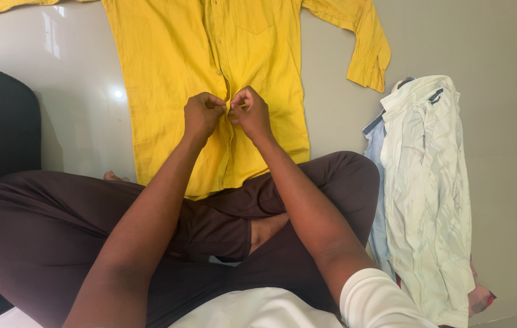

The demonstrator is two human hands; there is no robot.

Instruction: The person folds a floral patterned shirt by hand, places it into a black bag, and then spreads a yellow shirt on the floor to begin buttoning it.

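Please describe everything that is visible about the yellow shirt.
The yellow shirt lies spread flat, front up, on a glossy pale floor. It looks like a slightly creased woven cloth, with long cuffed sleeves spread outwards, a chest pocket and a button placket down the middle. Its collar is out of view. The left hand and right hand pinch the placket near its lower part. The hem rests against the person's dark trousers.

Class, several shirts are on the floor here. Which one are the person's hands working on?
The yellow shirt, spread flat in front of the person. Both the left hand and right hand pinch its front placket. The pale shirts lie piled, untouched, at the right.
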